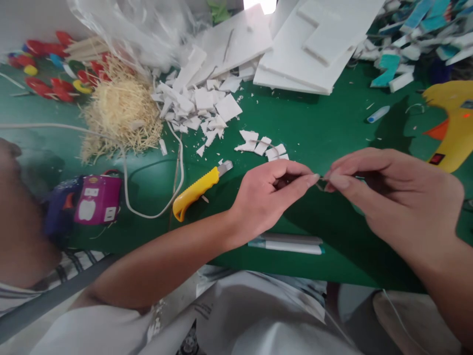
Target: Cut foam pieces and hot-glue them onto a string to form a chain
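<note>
Both hands meet over the green table, pinching a thin grey-brown cord [321,179]; whether it is string or wire I cannot tell. My left hand [271,192] is closed, with thumb and forefinger on the cord. My right hand [395,192] pinches it just to the right, fingertips close to the left ones. Beyond my left hand lies a curved row of small white foam pieces [262,145] with a similar thin strand along it, partly hidden by that hand. A yellow box cutter [197,192] lies left of my left hand, its blade out.
White foam scraps [203,101] and foam sheets [299,59] lie at the back. A yellow glue gun [451,123] stands at the right. Two pens [291,244] lie near the front edge. A white cable [127,182] loops at left, near a purple box [98,197] and another person's arm.
</note>
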Tool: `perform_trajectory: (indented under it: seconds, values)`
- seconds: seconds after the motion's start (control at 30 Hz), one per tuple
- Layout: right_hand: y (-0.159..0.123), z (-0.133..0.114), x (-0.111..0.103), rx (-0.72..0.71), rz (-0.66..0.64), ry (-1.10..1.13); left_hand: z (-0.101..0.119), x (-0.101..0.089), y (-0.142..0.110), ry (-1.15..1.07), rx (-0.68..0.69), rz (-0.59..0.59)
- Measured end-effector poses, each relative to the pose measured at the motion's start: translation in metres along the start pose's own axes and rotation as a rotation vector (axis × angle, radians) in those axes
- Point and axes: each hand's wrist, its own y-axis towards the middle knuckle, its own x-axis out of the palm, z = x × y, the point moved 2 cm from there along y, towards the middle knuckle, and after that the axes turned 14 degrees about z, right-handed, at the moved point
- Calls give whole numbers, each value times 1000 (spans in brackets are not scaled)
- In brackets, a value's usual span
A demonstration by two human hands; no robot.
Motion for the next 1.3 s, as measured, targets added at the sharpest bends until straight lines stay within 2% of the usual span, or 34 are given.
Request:
perform_trajectory:
  seconds: [0.07,0.17,0.4,0.5,0.63,0.8,0.9,1.07,1.2,1.3]
  values:
    - [0,-1,1,128,-11,127,0,0,0,-14,2,16]
    - [3,-2,5,284,-120,263,1,0,1,-31,36,34]
    - [10,5,12,436,-291,367,1,-1,1,5,56,25]
    - [11,4,12,445,-310,331,1,-2,1,6,85,33]
    - [11,3,10,427,-222,291,2,-3,2,-9,115,71]
    - [9,4,7,406,-129,297,2,-2,2,4,123,47]
    - [7,5,7,393,-135,324,1,-2,1,44,142,27]
    - [7,3,6,366,-161,348,1,-5,-2,103,255,42]
    - [6,-1,6,284,-177,263,2,-3,-6,146,304,-18]
    - [4,-3,4,209,-151,173,2,0,-9,177,273,-55]
